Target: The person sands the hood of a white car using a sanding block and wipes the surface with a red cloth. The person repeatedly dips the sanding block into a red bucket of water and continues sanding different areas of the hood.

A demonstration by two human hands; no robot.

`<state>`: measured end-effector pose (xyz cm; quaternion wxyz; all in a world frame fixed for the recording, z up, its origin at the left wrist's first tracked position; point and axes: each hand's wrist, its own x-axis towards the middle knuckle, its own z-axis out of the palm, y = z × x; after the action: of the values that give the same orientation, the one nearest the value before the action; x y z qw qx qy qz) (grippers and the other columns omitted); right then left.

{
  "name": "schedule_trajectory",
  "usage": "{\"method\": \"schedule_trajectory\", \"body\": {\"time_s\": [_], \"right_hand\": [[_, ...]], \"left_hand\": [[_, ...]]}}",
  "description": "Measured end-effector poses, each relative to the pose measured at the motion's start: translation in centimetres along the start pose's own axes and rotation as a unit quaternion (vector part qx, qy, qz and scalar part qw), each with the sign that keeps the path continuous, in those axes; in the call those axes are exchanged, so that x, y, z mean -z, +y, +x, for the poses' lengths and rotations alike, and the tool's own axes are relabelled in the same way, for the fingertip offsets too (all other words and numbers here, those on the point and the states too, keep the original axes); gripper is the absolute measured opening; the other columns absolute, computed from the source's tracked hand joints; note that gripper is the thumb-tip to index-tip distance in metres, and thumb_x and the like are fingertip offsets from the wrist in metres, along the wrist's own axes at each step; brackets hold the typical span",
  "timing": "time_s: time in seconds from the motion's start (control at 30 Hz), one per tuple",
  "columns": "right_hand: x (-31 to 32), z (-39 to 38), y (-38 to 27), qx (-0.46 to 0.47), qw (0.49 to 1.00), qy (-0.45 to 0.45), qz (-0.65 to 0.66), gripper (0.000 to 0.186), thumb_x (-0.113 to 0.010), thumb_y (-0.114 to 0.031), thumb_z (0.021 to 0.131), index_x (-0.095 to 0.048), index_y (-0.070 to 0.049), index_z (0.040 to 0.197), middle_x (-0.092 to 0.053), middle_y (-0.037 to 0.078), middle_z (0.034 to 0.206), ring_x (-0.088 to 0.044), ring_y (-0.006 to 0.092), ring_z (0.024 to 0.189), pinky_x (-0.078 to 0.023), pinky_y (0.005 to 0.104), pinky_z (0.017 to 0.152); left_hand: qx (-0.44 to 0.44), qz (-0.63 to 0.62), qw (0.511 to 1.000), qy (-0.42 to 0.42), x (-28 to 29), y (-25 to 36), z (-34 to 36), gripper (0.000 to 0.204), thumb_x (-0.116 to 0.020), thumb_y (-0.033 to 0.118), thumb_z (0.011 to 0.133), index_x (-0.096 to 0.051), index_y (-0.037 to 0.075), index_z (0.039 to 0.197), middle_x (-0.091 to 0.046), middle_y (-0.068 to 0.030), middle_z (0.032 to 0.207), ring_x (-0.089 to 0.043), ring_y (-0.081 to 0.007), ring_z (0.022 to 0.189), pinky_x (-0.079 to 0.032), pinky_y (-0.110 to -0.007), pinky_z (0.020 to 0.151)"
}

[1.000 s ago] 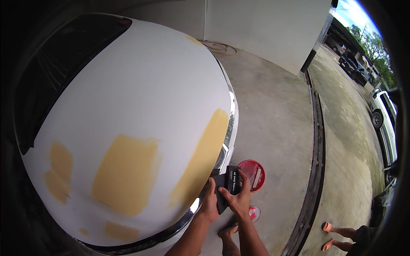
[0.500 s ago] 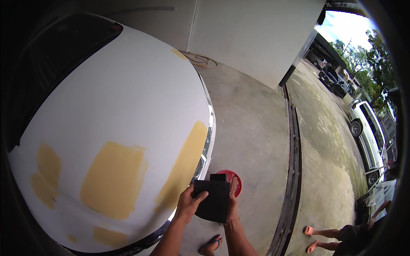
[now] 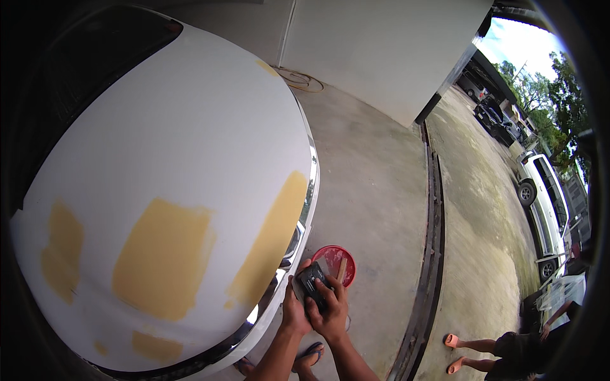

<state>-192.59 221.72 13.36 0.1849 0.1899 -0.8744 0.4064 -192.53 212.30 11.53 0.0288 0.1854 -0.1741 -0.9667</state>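
– Grip, two-handed: how is it listed?
– Clasped on one black block [image 3: 310, 277]; left side supported by the left hand [image 3: 295, 312], lower right gripped by the right hand [image 3: 332, 314].
– And the block's placement?
– Held between both hands, far end projecting past the right hand; seen beside the white car [image 3: 210, 127], with the red bucket [image 3: 353, 270] partly hidden beyond.

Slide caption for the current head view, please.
Left hand and right hand hold a black block beside a white car hood with yellowish patches; a red bucket stands on the concrete floor.
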Motion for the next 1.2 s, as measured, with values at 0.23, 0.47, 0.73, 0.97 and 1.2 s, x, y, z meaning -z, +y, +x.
{"method": "schedule_trajectory", "body": {"time_s": [0.23, 0.47, 0.73, 0.97, 1.2], "right_hand": [[0.1, -1.2, -0.8, -0.027, 0.998, -0.063, 0.003, 0.055, -0.082, -0.021, 0.081, -0.069, -0.012, 0.133, -0.058, 0.023, 0.134, -0.058, 0.0434, 0.120, -0.047, 0.0526, 0.103], [-0.8, -2.0, -0.4, 0.028, 0.999, -0.041, -0.008, 0.060, -0.082, -0.019, 0.083, -0.064, -0.012, 0.140, -0.053, 0.025, 0.144, -0.055, 0.0470, 0.124, -0.046, 0.0543, 0.102], [-0.9, -2.9, 0.5, 0.028, 0.992, -0.054, 0.113, 0.062, -0.073, -0.043, 0.092, -0.061, -0.010, 0.143, -0.050, 0.026, 0.150, -0.053, 0.0464, 0.130, -0.042, 0.0548, 0.108], [0.6, -4.3, 5.0, -0.106, 0.924, -0.220, 0.293, 0.078, -0.078, -0.051, 0.089, -0.055, -0.010, 0.151, -0.020, 0.025, 0.170, -0.024, 0.0426, 0.157, -0.028, 0.0515, 0.122], [2.5, -11.0, 19.1, -0.230, 0.873, -0.410, 0.129, 0.067, -0.084, -0.029, 0.087, -0.059, -0.011, 0.145, -0.053, 0.022, 0.144, -0.053, 0.0334, 0.136, -0.049, 0.0428, 0.104]], "left_hand": [[-0.058, 0.035, 0.996, -0.051, 1.2, 0.4, -1.5, 0.054, -0.032, 0.038, 0.109, -0.041, 0.014, 0.157, -0.057, -0.0098, 0.143, -0.059, -0.0241, 0.129, -0.049, -0.042, 0.111], [-0.096, 0.103, 0.987, -0.078, 1.5, 0.8, -2.0, 0.060, -0.034, 0.038, 0.108, -0.038, 0.006, 0.157, -0.053, -0.0128, 0.147, -0.056, -0.0247, 0.133, -0.044, -0.041, 0.115], [-0.108, 0.140, 0.974, -0.141, 2.8, -0.1, -2.3, 0.060, -0.032, 0.041, 0.110, -0.030, 0.011, 0.161, -0.045, -0.0110, 0.154, -0.046, -0.0230, 0.141, -0.035, -0.040, 0.120], [-0.074, 0.393, 0.903, -0.155, 5.9, -1.0, -2.2, 0.059, -0.042, 0.047, 0.112, -0.021, 0.015, 0.156, -0.045, -0.0161, 0.140, -0.050, -0.0257, 0.129, -0.044, -0.040, 0.107], [-0.010, 0.522, 0.848, -0.088, 14.4, -11.6, 0.7, 0.070, -0.052, 0.048, 0.108, -0.019, 0.012, 0.158, -0.043, -0.0251, 0.148, -0.045, -0.0344, 0.141, -0.041, -0.043, 0.113]]}}
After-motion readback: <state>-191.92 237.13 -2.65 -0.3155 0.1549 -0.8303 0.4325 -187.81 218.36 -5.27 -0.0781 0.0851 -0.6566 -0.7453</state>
